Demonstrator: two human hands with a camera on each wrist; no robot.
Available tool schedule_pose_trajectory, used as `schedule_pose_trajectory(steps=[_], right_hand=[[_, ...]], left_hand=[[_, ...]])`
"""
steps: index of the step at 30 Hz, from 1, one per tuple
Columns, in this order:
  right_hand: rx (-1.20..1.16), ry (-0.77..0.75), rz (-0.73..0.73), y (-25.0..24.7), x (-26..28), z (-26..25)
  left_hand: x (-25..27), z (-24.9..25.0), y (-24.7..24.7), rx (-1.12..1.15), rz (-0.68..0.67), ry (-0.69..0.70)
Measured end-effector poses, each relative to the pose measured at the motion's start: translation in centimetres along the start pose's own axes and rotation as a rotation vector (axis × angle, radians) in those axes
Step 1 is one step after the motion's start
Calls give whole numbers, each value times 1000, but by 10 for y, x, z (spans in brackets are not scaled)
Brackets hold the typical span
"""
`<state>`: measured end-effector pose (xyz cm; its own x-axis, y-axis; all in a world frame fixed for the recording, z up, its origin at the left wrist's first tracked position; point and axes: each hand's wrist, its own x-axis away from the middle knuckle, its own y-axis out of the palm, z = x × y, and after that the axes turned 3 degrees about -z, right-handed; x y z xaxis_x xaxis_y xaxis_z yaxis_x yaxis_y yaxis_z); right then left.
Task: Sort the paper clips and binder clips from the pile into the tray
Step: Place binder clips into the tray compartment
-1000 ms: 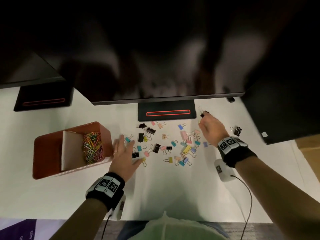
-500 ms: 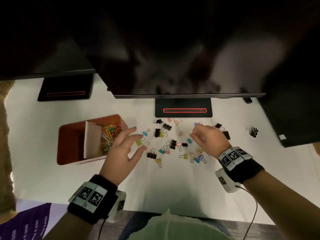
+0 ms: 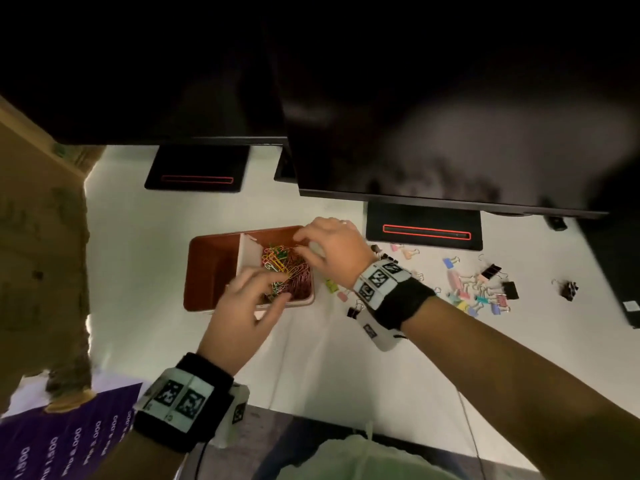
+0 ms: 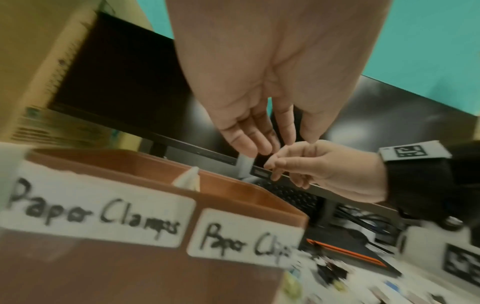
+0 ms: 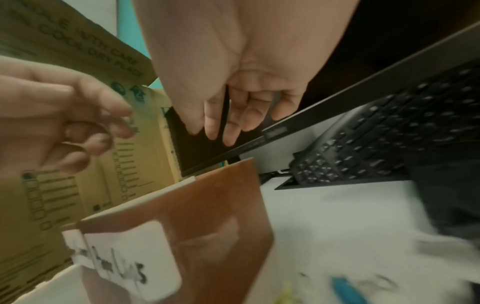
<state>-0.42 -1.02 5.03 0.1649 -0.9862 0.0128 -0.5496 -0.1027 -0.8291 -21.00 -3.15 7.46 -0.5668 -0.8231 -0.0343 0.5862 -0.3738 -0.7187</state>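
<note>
The brown tray (image 3: 211, 268) has a white divider (image 3: 248, 252); its front labels read "Paper Clamps" (image 4: 93, 214) and "Paper Clips" (image 4: 244, 240). Coloured paper clips (image 3: 289, 268) fill the right compartment, and the left one looks empty. My left hand (image 3: 266, 284) hovers over the near edge of the clip compartment with its fingers (image 4: 249, 142) hanging loose and nothing seen in them. My right hand (image 3: 304, 245) hangs over the far side, fingers (image 5: 228, 131) drooping down and apart. Binder clips (image 3: 481, 289) lie scattered on the table to the right.
Two dark monitors overhang the white table (image 3: 329, 358), their stands (image 3: 424, 226) just behind the tray and pile. A cardboard box (image 3: 38, 237) stands at the left, a keyboard (image 5: 389, 133) behind the tray. A lone black binder clip (image 3: 568, 289) lies far right.
Both hands have left the pile and moved left over the tray's paper clip compartment. The view has swung left with them, so the pile now sits to the right.
</note>
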Motion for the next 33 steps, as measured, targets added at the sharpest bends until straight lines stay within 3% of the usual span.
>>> schedule_pose_trajectory(steps=[3, 6, 8, 15, 24, 33], right_hand=[[44, 133, 79, -8, 28, 44], [112, 296, -100, -13, 52, 84], [128, 320, -213, -11, 57, 95], [178, 354, -459, 8, 52, 96], [24, 349, -352, 6, 71, 106], [-60, 388, -198, -24, 89, 113]], left_hand=[[1, 15, 30, 68, -131, 61], [-3, 25, 69, 103, -277, 46], [-10, 26, 97, 75, -332, -25], [-43, 6, 151, -218, -352, -286], [-38, -2, 160, -130, -288, -226], [-42, -4, 159, -80, -329, -190]])
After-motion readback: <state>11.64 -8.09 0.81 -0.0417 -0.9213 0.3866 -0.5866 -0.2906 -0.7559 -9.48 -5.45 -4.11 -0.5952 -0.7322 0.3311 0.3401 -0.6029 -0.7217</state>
